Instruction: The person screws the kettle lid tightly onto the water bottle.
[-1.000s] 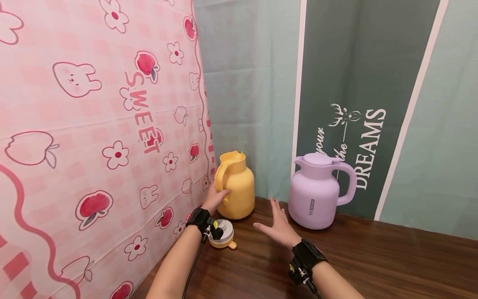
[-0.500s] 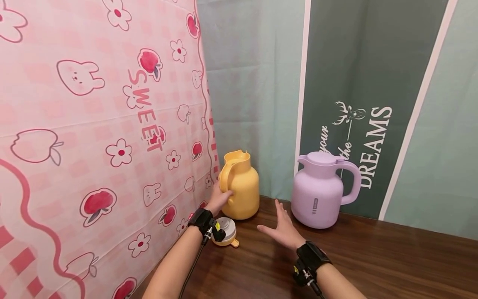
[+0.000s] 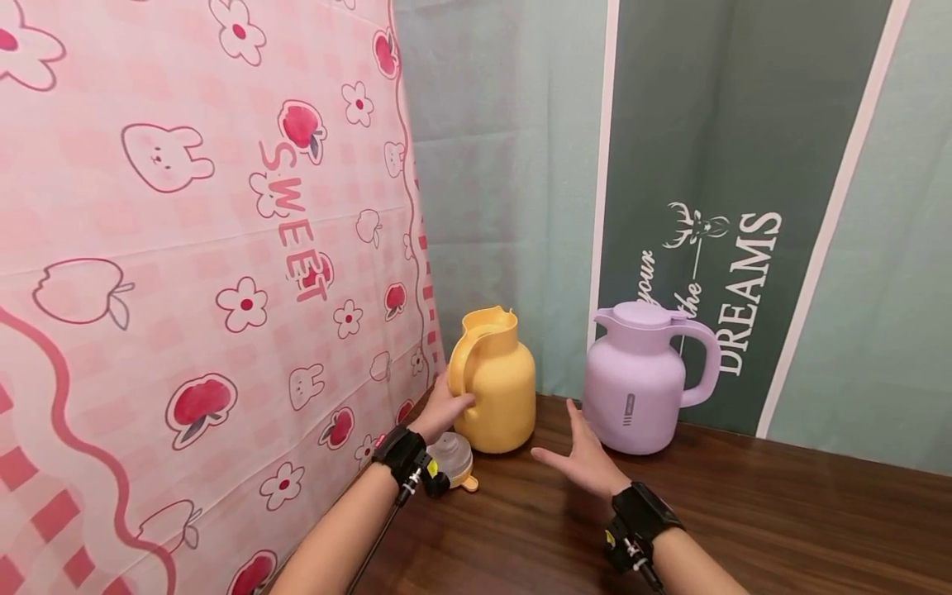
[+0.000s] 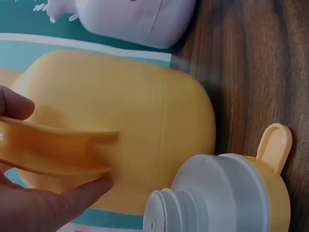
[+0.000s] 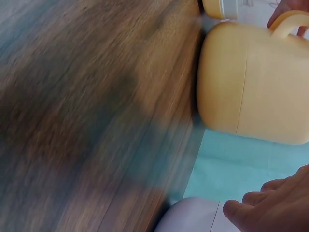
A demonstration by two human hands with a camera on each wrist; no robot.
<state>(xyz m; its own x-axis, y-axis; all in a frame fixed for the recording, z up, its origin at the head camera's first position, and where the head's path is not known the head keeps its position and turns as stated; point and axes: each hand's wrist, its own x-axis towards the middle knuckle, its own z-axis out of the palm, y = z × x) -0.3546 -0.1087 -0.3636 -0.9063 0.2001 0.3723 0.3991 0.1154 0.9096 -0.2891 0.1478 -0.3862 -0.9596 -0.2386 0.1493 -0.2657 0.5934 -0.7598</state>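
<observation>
My left hand (image 3: 444,411) grips the handle of a yellow insulated jug (image 3: 502,397), which stands upright with its mouth uncovered. The left wrist view shows the handle (image 4: 63,145) between thumb and fingers. Upside down on the table beside the jug lies a yellow lid with a grey stopper (image 4: 217,188), partly hidden by my wrist in the head view. My right hand (image 3: 583,459) is held with fingers spread and nothing in them, in front of a lilac insulated jug (image 3: 632,388) that has its lid on and its handle to the right.
The dark wooden table (image 3: 744,512) meets a green cloth backdrop (image 3: 506,207) behind the jugs. A pink printed cloth (image 3: 186,330) hangs close along the left side. Cables (image 3: 375,541) trail from both wrist cameras.
The yellow jug has moved to the right, nearer the lilac jug, with my left hand on its handle. My right hand has shifted slightly right. The lilac jug stays in place.
</observation>
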